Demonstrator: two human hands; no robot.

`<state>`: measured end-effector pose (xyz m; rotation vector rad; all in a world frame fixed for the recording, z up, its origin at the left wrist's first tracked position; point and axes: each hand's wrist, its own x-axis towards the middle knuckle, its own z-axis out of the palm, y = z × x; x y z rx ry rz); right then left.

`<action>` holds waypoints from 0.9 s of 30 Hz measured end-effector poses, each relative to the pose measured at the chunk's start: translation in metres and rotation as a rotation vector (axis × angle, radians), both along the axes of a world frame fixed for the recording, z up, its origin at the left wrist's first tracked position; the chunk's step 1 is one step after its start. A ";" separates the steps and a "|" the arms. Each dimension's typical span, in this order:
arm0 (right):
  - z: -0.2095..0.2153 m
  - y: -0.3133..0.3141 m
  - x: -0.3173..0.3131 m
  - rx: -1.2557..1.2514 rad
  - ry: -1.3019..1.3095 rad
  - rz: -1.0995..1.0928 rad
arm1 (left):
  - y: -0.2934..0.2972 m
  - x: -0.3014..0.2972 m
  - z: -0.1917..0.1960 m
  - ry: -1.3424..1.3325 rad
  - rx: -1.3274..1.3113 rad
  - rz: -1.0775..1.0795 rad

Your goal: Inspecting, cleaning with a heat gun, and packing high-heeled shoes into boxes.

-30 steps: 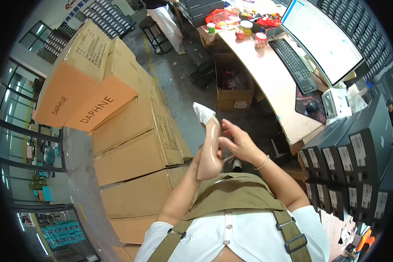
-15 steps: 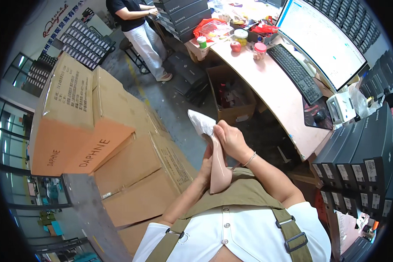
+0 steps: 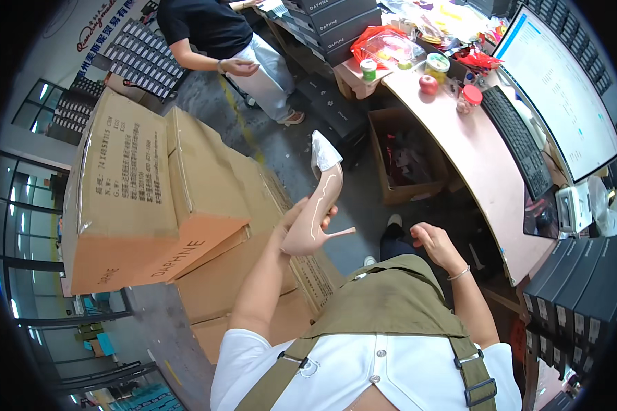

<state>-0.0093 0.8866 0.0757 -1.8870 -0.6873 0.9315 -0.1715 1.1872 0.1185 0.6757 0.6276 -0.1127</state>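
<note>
My left hand (image 3: 296, 220) grips a pale pink high-heeled shoe (image 3: 317, 205) by its sole, heel pointing right, with white paper stuffing (image 3: 323, 152) showing at the pointed toe. The shoe is held up in front of my chest, over the stacked cartons. My right hand (image 3: 433, 244) hangs apart from the shoe, lower right, above my lap, fingers loosely curled and holding nothing. A thin bracelet sits on that wrist.
Large brown cartons (image 3: 151, 198) are stacked at my left. A curved desk (image 3: 487, 171) at the right carries a keyboard (image 3: 517, 140), a monitor (image 3: 565, 82), jars and an apple. An open box (image 3: 408, 161) stands under it. Another person (image 3: 233, 41) stands ahead. Black boxes (image 3: 583, 288) are stacked lower right.
My right hand has let go of the shoe and dropped toward my lap. My left hand has kept the shoe and raised it. The view has tilted forward.
</note>
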 end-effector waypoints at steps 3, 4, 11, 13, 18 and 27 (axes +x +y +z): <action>-0.007 0.018 0.021 -0.089 -0.032 0.096 | 0.050 0.018 -0.021 0.025 -0.026 -0.039; -0.005 0.028 0.030 -0.121 -0.063 0.139 | 0.065 0.025 -0.027 0.038 -0.017 -0.027; 0.007 0.091 0.104 -0.068 -0.175 0.217 | 0.142 0.080 -0.013 0.080 0.245 0.045; 0.010 0.105 0.128 -0.059 -0.265 0.226 | 0.164 0.089 -0.015 0.030 0.326 0.019; 0.006 0.132 0.157 -0.016 -0.343 0.190 | 0.214 0.103 -0.017 -0.059 0.154 0.033; -0.005 0.183 0.149 -0.164 -0.275 0.126 | 0.340 0.142 -0.038 -0.098 0.381 -0.227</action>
